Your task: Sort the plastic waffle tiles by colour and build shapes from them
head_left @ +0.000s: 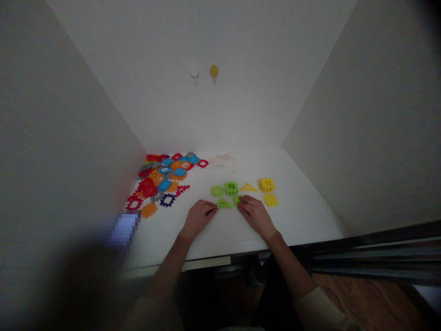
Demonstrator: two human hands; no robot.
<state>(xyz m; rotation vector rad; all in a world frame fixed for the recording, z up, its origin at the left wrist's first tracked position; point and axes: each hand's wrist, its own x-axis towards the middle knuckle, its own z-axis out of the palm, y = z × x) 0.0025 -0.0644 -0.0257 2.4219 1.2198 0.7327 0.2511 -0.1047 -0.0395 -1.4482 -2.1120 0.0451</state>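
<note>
Green triangle tile (223, 203): lies flat on the white worktop (303, 216), near its front edge, between the two hands.
Small green piece (236, 200): just right of the triangle, at the right fingertips and partly covered by them; its shape is unclear.
Left hand (199, 216): rests on the worktop with fingers curled, the tips at the triangle's left corner. Whether they pinch it cannot be told.
Right hand (255, 214): palm down, fingers stretched to the small green piece. A firm grip cannot be made out.
Hands together: close, parted only by the two green pieces.
Behind the hands: a flat green square tile (217, 190), a green open frame block (231, 187), a yellow triangle tile (248, 187), a yellow block (266, 185) and a flat yellow tile (270, 200), each set apart.
Far left corner: a loose pile of tiles (161, 179) in red, orange, blue, grey and purple.
Back wall: a white hook (194, 71) beside a yellow hook (214, 71).
Writing: none readable.
</note>
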